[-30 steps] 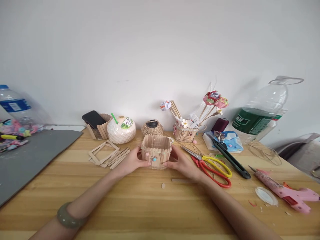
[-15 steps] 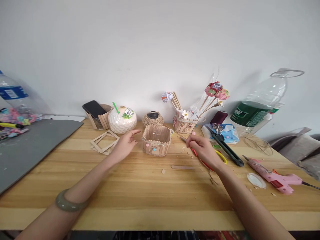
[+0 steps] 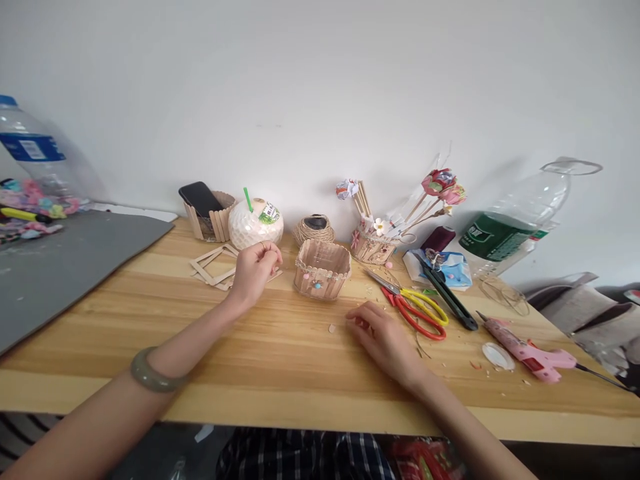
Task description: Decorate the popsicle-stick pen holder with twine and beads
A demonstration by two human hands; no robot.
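My left hand [image 3: 256,272] is raised left of a small craft-stick basket [image 3: 323,275], its fingers closed in a pinch. A pale sliver shows beside the fingertips; whether it is held or lies behind them I cannot tell. The basket has a twine rim and pink and blue beads, and touches neither hand. Low over the table, right of a small pale scrap [image 3: 331,328], my right hand [image 3: 377,333] has its fingers curled together. What lies under or in them is hidden. Scissors [image 3: 410,303] with red and yellow handles lie just beyond it.
Craft-stick frames [image 3: 213,267], a white coconut [image 3: 256,227] and a twine roll [image 3: 314,230] stand behind. Rightward are a flower-filled basket [image 3: 374,248], a utility knife [image 3: 447,293], a pink glue gun [image 3: 530,350] and a large bottle [image 3: 510,227]. A grey mat [image 3: 75,267] lies left.
My right hand has moved away from the scissors toward me, over where a flat craft stick lay; that stick no longer shows. My left hand's fingers have closed from outstretched. The view has shifted slightly.
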